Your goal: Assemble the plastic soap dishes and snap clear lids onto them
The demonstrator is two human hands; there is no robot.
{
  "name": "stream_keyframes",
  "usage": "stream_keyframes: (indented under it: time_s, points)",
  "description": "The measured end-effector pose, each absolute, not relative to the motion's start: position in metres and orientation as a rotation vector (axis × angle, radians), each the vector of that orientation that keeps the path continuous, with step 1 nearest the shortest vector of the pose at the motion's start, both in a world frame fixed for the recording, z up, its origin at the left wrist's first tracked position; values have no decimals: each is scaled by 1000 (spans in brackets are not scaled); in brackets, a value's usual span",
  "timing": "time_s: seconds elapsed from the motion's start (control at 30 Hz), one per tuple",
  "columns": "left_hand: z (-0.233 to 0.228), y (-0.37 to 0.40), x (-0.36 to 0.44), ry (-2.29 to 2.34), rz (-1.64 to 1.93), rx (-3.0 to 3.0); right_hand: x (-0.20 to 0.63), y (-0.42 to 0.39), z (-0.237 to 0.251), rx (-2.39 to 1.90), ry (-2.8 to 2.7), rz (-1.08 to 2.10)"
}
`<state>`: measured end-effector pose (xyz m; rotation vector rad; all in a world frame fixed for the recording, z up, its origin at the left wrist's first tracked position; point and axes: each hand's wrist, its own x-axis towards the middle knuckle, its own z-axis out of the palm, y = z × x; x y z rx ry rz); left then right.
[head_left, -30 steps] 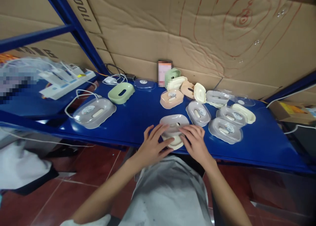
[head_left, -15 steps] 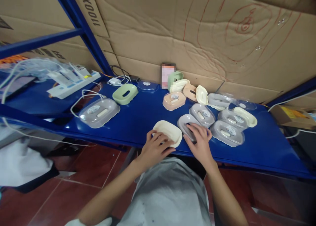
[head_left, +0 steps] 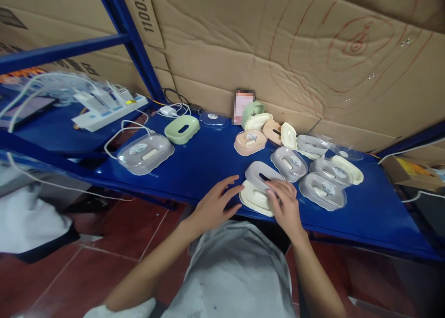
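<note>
A cream soap-dish base (head_left: 253, 199) lies at the front edge of the blue shelf (head_left: 208, 162). A clear grey lid (head_left: 260, 172) rests tilted over its far side. My right hand (head_left: 285, 205) grips the lid's near edge, fingers also touching the base. My left hand (head_left: 214, 205) hovers just left of the base, fingers spread, holding nothing; its fingertips almost reach the base.
Several more soap boxes are spread over the shelf: a large clear one (head_left: 146, 152), a green one (head_left: 181, 129), a pink one (head_left: 250, 142) and a clear cluster (head_left: 321, 188) to the right. A power strip (head_left: 111, 109) with white cables lies left. Cardboard backs the shelf.
The base and lid lay side by side, one under each hand. Now the lid sits tilted on the base, which has shifted right, and my left hand has let go.
</note>
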<state>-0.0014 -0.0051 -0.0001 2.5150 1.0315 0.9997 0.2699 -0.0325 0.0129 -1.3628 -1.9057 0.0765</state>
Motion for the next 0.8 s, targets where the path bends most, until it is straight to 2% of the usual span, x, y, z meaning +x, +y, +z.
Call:
stream_keyframes:
  time_s: [0.17,0.33,0.5,0.8]
  points:
    - [1,-9,9,885,1009,2772,268,-34,14,-1295,-1952,44]
    - [-4,-8,18,925,1083,2728,272,-37,14,-1270,-1907,58]
    - [-10,-6,13,1051,1276,2648,270,-42,16,-1167,-2124,176]
    - [-10,1,7,904,1197,2543,267,-50,10,-1167,-2245,131]
